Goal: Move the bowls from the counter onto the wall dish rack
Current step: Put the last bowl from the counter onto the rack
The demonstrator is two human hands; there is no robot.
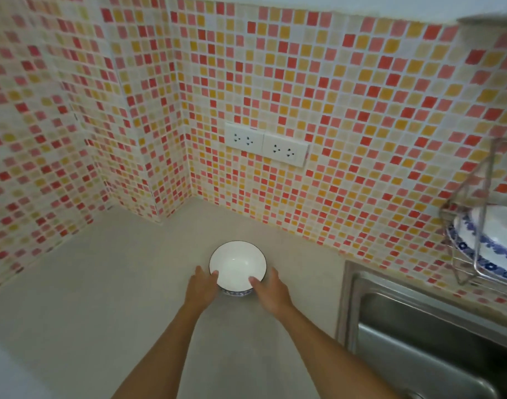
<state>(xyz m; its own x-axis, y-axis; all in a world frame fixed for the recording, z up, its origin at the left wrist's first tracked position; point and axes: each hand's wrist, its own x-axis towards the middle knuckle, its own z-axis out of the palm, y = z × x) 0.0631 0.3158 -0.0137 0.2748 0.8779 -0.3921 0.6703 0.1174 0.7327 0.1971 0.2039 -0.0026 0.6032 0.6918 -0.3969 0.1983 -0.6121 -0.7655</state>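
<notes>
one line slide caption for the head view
Both hands, left hand and right hand, cup a white bowl on the counter.

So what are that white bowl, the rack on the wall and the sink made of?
The bowl looks like glazed ceramic: glossy white inside with a light glint, a dark rim and blue pattern outside. The rack seems to be thin polished metal wire, probably steel. The sink looks like brushed stainless steel, grey with a dull sheen.
</notes>
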